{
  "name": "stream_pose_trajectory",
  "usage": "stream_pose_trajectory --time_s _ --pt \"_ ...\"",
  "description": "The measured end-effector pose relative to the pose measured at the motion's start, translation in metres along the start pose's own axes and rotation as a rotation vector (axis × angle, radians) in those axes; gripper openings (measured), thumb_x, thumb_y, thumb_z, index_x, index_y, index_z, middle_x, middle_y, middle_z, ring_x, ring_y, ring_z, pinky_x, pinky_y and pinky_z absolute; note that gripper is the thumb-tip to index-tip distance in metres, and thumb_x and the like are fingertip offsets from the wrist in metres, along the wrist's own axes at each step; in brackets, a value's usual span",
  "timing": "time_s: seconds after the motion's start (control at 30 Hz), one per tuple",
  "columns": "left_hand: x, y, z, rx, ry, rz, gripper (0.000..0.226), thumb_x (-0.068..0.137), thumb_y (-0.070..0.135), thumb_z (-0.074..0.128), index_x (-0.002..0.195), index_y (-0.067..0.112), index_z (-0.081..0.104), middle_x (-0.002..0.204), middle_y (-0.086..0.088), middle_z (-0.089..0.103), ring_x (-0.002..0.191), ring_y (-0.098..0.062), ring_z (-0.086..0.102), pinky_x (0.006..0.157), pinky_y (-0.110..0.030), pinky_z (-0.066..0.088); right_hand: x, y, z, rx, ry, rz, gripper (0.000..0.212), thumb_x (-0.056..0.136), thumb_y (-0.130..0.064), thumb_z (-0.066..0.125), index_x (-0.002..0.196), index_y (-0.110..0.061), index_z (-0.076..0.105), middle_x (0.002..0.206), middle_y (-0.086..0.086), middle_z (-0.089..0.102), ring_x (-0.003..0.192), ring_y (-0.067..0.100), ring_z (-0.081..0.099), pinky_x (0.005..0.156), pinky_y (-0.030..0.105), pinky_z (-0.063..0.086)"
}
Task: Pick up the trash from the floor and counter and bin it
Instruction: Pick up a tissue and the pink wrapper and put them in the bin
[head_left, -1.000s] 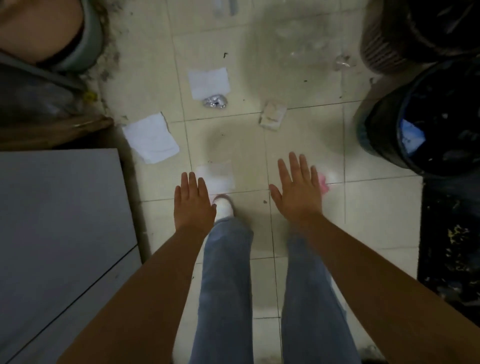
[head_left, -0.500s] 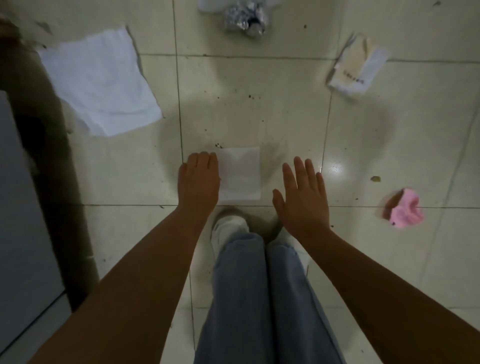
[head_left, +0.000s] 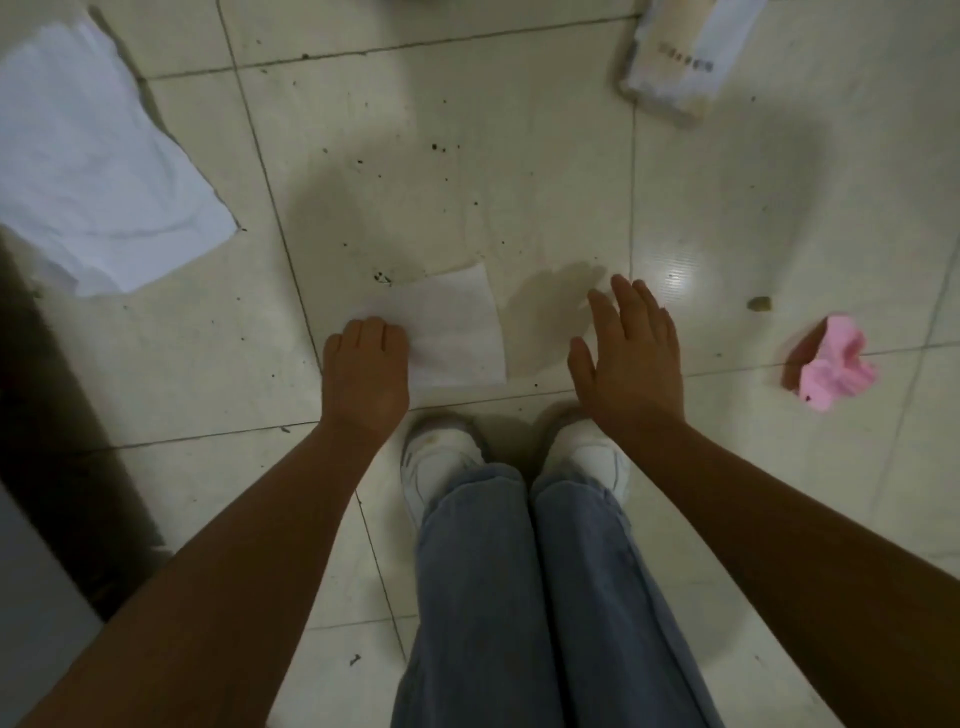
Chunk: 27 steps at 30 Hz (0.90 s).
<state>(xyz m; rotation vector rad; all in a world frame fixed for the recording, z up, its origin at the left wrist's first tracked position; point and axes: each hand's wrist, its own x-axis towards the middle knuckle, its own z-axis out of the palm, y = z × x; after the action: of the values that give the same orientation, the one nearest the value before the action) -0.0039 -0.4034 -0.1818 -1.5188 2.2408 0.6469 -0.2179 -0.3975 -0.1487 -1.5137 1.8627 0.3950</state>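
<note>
A small white paper square (head_left: 457, 327) lies flat on the tiled floor just ahead of my shoes. My left hand (head_left: 366, 366) rests on its left edge with the fingers curled down onto the sheet, fingertips hidden. My right hand (head_left: 628, 353) hovers to the right of the paper, fingers spread, holding nothing. A large white sheet (head_left: 98, 156) lies at the far left. At the right sits a crumpled pink wad (head_left: 836, 364). A cream and white packet (head_left: 680, 57) lies at the top right. No bin is in view.
The dark base of a cabinet (head_left: 52, 415) runs down the left side, and a small brown crumb (head_left: 759, 304) lies on the tile near the pink wad. My white shoes (head_left: 441, 462) and jeans fill the lower middle.
The view has dropped closer to the floor. My left hand's fingers have curled down onto the small paper's left edge. My right hand stays spread beside it.
</note>
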Motion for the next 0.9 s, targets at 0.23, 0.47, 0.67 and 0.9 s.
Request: stream_pose_trajectory --time_s 0.23,0.47,0.67,0.9 --pt "0.028 0.107 -0.054 -0.145 0.242 0.289 0.007 0.068 -0.003 0.046 0.067 0.003 0.049 0.049 -0.015 0.058 0.041 -0.026 0.056 0.04 -0.022 0.045 -0.03 0.083 -0.033 0.157 0.1 0.543 0.045 0.09 -0.024 0.051 0.132 -0.009 0.042 0.142 0.013 0.043 0.132 0.03 0.035 0.107 0.044 0.03" --pt "0.073 0.202 -0.058 -0.158 0.146 0.435 0.043 0.027 -0.011 0.089 0.065 0.0 0.072 0.051 -0.012 0.065 0.043 -0.025 0.062 0.04 -0.016 0.048 -0.024 0.17 -0.018 0.239 0.159 0.827 0.059 0.086 -0.035 0.058 0.136 -0.013 0.035 0.141 0.015 0.041 0.125 0.033 0.04 0.101 0.044 0.035" --pt "0.074 0.214 -0.053 -0.118 0.027 0.425 0.025 0.044 -0.014 0.085 0.06 -0.002 0.07 0.05 -0.015 0.063 0.044 -0.027 0.061 0.04 -0.021 0.049 -0.012 0.186 -0.01 0.342 0.255 0.798 0.027 0.092 -0.011 0.041 0.105 0.001 0.063 0.105 0.021 0.064 0.097 0.032 0.056 0.084 0.037 0.042" --pt "0.05 0.224 -0.123 -0.065 -0.075 0.342 0.019 0.052 -0.017 0.081 0.062 -0.006 0.071 0.048 -0.018 0.064 0.041 -0.03 0.062 0.038 -0.03 0.052 -0.072 0.174 -0.069 0.586 0.218 0.649 0.026 0.091 0.003 0.042 0.094 0.012 0.066 0.097 0.029 0.065 0.09 0.038 0.061 0.078 0.037 0.048"
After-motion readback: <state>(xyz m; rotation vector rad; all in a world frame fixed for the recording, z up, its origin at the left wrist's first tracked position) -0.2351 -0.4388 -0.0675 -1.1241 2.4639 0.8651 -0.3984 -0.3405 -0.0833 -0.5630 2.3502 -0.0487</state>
